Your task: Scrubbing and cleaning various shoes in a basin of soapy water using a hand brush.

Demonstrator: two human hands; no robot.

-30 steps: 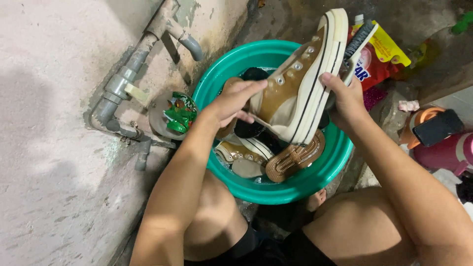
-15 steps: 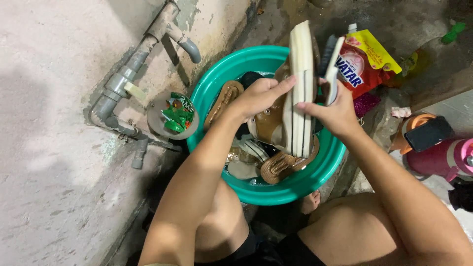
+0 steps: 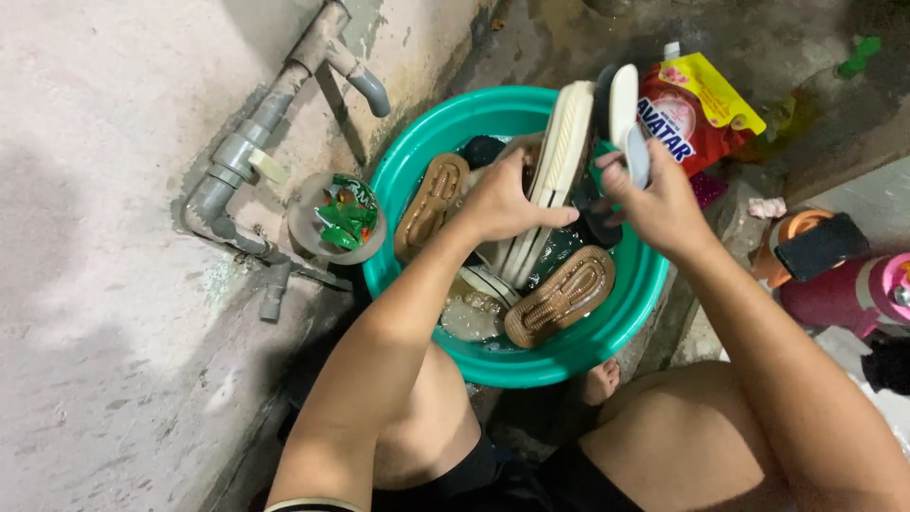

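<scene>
Head view: the left hand (image 3: pixel 502 204) is clamped on a cream rubber-soled canvas shoe (image 3: pixel 555 180), held on edge with its sole turned toward the camera, over a round teal plastic basin (image 3: pixel 427 142) of soapy water. The right hand (image 3: pixel 659 204) is closed round the handle of a white scrubbing brush (image 3: pixel 624 109) just beside the shoe's sole. Two brown ridged insoles (image 3: pixel 561 294) lie in the basin. A red and yellow detergent pouch (image 3: pixel 692 109) lies behind the basin on the wet concrete floor (image 3: pixel 569 28). A grey pipe with a tap (image 3: pixel 284 95) runs along the wall at left.
</scene>
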